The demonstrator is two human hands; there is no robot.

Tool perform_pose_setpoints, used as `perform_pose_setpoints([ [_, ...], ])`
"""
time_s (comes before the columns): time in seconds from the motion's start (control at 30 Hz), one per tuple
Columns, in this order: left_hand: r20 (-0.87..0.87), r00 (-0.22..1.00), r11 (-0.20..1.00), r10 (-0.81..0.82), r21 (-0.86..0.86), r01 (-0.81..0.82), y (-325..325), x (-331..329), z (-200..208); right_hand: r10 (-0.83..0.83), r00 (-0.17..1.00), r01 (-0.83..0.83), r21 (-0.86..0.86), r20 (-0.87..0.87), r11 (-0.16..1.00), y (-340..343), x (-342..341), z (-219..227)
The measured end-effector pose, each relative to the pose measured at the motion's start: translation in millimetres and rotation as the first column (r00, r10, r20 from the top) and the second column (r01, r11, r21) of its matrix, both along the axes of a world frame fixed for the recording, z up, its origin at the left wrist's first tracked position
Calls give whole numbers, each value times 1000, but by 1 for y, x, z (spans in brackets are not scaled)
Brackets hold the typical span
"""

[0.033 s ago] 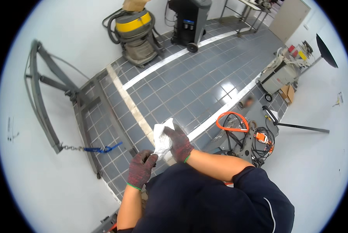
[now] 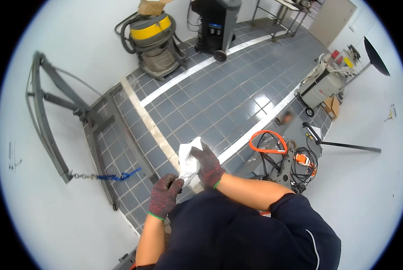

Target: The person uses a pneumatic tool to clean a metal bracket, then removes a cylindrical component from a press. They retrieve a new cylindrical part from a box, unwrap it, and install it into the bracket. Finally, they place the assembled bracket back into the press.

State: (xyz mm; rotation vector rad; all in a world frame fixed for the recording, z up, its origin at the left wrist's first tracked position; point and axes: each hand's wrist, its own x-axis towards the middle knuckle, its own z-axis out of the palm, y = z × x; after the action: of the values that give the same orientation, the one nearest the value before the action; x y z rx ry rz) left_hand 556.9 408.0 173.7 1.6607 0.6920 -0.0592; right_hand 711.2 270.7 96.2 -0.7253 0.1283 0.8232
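Observation:
A crumpled white sheet (image 2: 189,161), cloth or paper, is held in front of my chest. My left hand (image 2: 166,194), in a dark red-and-black knit glove with a green cuff edge, pinches its lower corner between thumb and fingers. Gloved the same way, my right hand (image 2: 208,165) grips the sheet from the right, its fingers partly behind the white folds. Whether anything is wrapped inside the sheet cannot be seen.
To the left stands a grey engine hoist (image 2: 116,126) with a chain and blue strap (image 2: 120,175). On the right, a grey cart (image 2: 296,128) carries an orange hose (image 2: 269,141) and black cables. Farther off are a yellow-banded vacuum (image 2: 152,31), a black machine (image 2: 215,29) and a wheeled grey unit (image 2: 320,87).
The background has shifted slightly left and up in view. My left hand sits a touch farther right. Both hands keep their hold on the white sheet.

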Motion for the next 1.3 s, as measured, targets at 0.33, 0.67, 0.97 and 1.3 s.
perform_pose_setpoints([
  [0.33,277,869,912,-410,121,392,40,212,-25,-79,992,91,130,-94,987,1,148,-48],
  [0.67,326,505,601,-799,444,664,161,453,-35,587,203,382,-615,784,690,47,346,49],
  [0.97,310,623,692,-718,227,685,246,645,-87,861,148,456,-806,486,377,137,506,70],
  [1.3,258,877,889,-406,-111,445,235,856,-58,453,200,623,-470,869,626,132,711,11],
])
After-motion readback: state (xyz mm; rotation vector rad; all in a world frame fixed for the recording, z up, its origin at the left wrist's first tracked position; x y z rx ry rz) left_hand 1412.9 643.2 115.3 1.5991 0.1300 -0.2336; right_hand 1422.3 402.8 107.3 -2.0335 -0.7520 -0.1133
